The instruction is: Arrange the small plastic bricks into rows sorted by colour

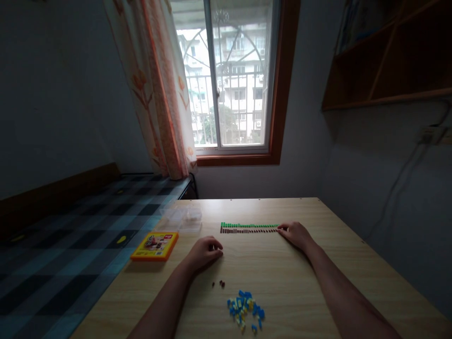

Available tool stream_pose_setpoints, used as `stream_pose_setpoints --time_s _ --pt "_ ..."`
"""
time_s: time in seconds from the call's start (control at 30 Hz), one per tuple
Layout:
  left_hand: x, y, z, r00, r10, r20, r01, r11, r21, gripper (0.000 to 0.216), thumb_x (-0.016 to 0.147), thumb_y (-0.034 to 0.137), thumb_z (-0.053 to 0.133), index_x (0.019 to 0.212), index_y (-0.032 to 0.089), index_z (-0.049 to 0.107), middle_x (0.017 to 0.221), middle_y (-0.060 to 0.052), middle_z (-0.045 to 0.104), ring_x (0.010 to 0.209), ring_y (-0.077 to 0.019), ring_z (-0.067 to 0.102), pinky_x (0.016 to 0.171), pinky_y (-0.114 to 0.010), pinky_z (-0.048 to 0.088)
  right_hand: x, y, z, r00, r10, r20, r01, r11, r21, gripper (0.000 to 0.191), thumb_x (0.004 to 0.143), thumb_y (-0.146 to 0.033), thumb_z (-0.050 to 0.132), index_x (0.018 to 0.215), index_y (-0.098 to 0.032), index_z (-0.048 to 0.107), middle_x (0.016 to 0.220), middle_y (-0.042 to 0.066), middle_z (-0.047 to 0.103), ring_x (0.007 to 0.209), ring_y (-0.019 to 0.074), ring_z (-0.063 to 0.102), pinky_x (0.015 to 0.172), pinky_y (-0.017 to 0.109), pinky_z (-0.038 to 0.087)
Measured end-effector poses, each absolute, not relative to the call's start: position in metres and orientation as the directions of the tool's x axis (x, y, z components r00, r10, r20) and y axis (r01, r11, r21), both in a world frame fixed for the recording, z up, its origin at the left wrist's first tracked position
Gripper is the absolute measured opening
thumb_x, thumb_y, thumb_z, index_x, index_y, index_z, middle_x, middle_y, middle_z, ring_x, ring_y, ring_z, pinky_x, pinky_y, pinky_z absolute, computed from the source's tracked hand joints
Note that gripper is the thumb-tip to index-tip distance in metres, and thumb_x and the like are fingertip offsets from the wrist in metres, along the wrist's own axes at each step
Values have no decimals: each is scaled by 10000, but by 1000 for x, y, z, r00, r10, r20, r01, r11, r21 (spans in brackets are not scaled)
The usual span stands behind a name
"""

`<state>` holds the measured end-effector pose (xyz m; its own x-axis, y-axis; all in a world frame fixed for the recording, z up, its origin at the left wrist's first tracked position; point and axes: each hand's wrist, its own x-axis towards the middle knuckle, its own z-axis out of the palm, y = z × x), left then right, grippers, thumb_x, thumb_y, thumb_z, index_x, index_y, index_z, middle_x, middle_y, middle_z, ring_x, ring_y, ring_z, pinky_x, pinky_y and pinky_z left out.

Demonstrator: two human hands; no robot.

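Two long rows of tiny building bricks run side by side across the far part of the table: a green row [243,225] behind and a brown row [243,231] in front. At the right end of the brown row is my right hand [294,234], its thumb and forefinger closed on a small brown brick there. My left hand [205,249] rests over the table left of centre, fingers curled in toward the thumb; whatever is between them is too small to make out. Closer to me lie a few loose brown bricks [221,283] and a pile of blue and yellow bricks [243,306].
A yellow and orange box [155,246] lies at the table's left edge, with a clear plastic compartment tray [181,217] behind it. Left of the wooden table [282,278] is a bed with a checked cover [88,235]. A wall shelf [388,61] hangs at right.
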<state>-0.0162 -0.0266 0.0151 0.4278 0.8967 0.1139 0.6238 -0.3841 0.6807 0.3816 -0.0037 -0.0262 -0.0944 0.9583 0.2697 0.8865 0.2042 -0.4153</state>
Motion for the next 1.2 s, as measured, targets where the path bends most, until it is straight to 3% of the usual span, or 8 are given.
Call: stream_pose_setpoints --time_s 0.13,0.3,0.5,0.6,0.7,0.93,1.2 --pt "-19 -24 13 390 911 136 597 -363 715 235 665 175 571 832 158 735 835 -46 680 780 -166 607 722 -257 455 382 -6 -24 -93 960 265 890 200 -410 273 846 -413 557 935 -267 770 891 29 755 804 190 672 726 267 461" --pt "-17 -25 12 376 914 152 634 -374 677 250 599 114 553 795 157 703 783 -22 629 730 -148 564 656 -235 425 362 -12 -11 -107 941 322 888 236 -395 276 868 -399 538 916 -248 764 861 39 742 767 184 656 706 269 446" --pt "-15 -24 11 410 902 133 625 -384 680 235 636 213 671 866 165 665 735 6 589 675 -134 522 604 -225 392 280 -35 -2 -358 865 351 749 491 -446 209 863 -293 561 906 -253 761 859 26 726 738 163 637 718 263 443" --pt "-14 -24 7 410 896 170 630 -413 658 222 647 232 686 856 164 655 738 9 595 667 -127 516 596 -225 376 238 -45 -6 -460 826 327 648 564 -513 241 809 -237 615 1004 -274 751 914 14 720 740 146 633 702 241 447" --pt "-15 -23 3 410 896 169 616 -408 674 201 646 229 680 831 159 642 712 20 583 648 -119 503 578 -222 356 214 -47 -10 -475 819 324 598 570 -564 280 798 -246 629 1052 -278 742 869 11 704 749 146 623 705 238 447" --pt "-17 -15 1 348 925 151 477 -314 821 108 626 186 616 714 150 563 645 41 517 617 -104 455 585 -223 356 201 -36 -15 -419 850 319 631 525 -571 168 796 -312 656 916 -282 771 796 -5 698 719 141 613 673 243 415" --pt "-14 -14 2 332 928 172 498 -327 803 84 630 185 607 646 155 531 628 33 523 618 -108 456 594 -229 364 190 -34 -14 -444 833 329 670 553 -495 133 810 -341 662 876 -304 772 790 -17 702 729 139 621 669 245 406"
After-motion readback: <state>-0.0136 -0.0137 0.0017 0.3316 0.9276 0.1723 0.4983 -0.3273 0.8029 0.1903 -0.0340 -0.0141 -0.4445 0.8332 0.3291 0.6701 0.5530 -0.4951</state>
